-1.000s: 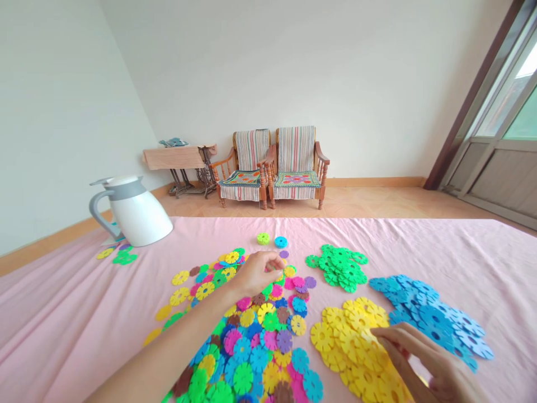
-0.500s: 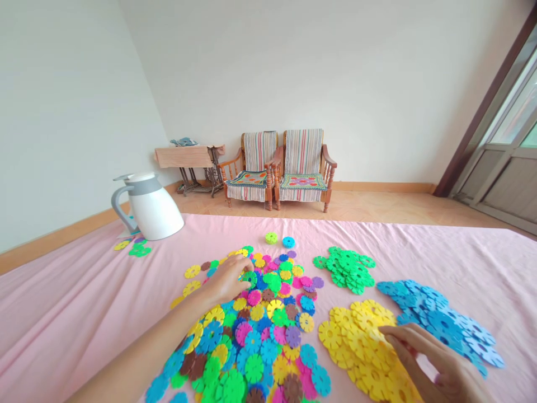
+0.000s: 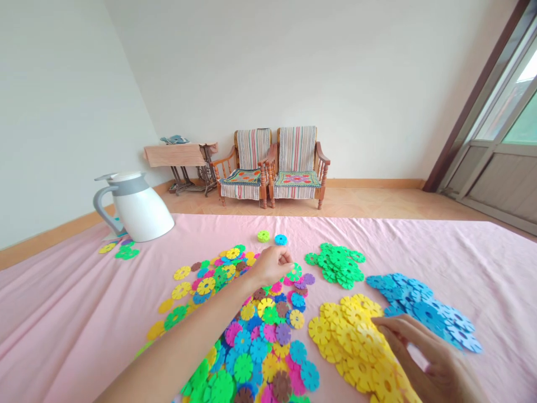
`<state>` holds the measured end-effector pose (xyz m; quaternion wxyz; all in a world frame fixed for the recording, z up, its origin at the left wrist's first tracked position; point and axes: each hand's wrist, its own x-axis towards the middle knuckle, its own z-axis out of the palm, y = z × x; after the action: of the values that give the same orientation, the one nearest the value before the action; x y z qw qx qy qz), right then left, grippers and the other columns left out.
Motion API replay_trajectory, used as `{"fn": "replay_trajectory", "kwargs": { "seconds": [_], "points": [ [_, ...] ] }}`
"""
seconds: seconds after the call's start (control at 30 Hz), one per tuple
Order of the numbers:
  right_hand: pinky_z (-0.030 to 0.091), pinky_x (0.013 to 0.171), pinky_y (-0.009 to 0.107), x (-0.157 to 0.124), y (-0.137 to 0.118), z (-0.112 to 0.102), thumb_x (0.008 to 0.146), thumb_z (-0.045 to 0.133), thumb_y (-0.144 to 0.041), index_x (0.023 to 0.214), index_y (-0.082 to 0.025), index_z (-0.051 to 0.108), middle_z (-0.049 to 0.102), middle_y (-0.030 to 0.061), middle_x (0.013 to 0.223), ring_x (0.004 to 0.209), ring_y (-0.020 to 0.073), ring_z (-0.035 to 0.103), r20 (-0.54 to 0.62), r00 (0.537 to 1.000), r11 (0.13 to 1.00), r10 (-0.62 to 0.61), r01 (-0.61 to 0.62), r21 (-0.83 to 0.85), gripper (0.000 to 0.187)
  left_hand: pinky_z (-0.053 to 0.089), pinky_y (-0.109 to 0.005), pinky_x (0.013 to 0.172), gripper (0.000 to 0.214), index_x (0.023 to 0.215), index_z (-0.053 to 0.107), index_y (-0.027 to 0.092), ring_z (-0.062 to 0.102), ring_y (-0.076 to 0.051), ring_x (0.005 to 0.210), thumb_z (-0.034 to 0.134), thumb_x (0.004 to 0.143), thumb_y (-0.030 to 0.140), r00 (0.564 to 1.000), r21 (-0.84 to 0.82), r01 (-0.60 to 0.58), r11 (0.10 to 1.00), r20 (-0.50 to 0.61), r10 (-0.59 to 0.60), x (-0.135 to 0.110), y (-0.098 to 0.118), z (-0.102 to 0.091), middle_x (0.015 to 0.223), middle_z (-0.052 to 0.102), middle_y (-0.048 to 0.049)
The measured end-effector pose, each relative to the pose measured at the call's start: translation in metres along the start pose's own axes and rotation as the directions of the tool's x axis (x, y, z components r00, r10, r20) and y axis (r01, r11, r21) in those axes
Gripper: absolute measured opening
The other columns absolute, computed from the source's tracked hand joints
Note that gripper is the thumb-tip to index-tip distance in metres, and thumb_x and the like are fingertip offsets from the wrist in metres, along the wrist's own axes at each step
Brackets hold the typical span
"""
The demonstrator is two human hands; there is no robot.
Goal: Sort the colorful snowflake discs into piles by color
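Observation:
My left hand [image 3: 272,265] reaches over the far side of a mixed pile of flat plastic snowflake discs [image 3: 251,324], fingers curled as if pinching; a green disc [image 3: 294,272] shows just beyond the fingertips. My right hand [image 3: 423,352] lies with fingers spread on the yellow disc pile [image 3: 352,336] at the lower right. A green pile [image 3: 338,264] and a blue pile [image 3: 423,307] sit separately to the right. All rest on a pink cloth [image 3: 75,313].
A white jug with a grey handle [image 3: 133,206] stands at the far left, a few discs [image 3: 117,250] beside it. Two single discs, green [image 3: 263,236] and blue [image 3: 281,239], lie beyond the mixed pile. Two wooden armchairs [image 3: 271,165] and a small table [image 3: 176,159] stand by the wall.
My left hand moved from the left part of the mixed pile to its far right edge, toward the green pile. My right hand stayed on the yellow discs.

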<state>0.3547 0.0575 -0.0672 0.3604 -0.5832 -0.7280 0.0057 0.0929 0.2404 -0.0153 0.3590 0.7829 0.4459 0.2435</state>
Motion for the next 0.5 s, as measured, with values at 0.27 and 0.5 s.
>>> {"fn": "replay_trajectory", "kwargs": {
  "seconds": [0.27,0.5],
  "points": [
    [0.053,0.064,0.017,0.004,-0.011,-0.003,0.090,0.049,-0.033,0.095,-0.022,0.067,0.068,0.0032,0.081,0.072,0.0134,0.067,-0.033,0.999,0.999,0.041,-0.040,0.011,0.022,0.047,-0.022,0.054,0.008,0.086,0.060,0.012,0.061,-0.011,0.060,0.056,0.086,0.019,0.994,-0.154,0.102,0.983,0.052,-0.095,0.059,0.017,0.066,0.069,0.062,-0.0003],
    [0.052,0.063,0.017,0.004,-0.013,-0.005,0.090,0.048,-0.033,0.099,-0.023,0.067,0.068,0.0032,0.082,0.073,0.0131,0.066,0.002,0.999,0.999,0.054,-0.054,0.010,0.023,0.050,-0.024,0.062,0.011,0.091,0.061,0.012,0.063,-0.014,0.068,0.057,0.082,0.015,0.998,-0.173,0.053,0.984,0.024,-0.050,0.048,0.012,0.056,0.087,0.067,-0.0058]
  ]
}}
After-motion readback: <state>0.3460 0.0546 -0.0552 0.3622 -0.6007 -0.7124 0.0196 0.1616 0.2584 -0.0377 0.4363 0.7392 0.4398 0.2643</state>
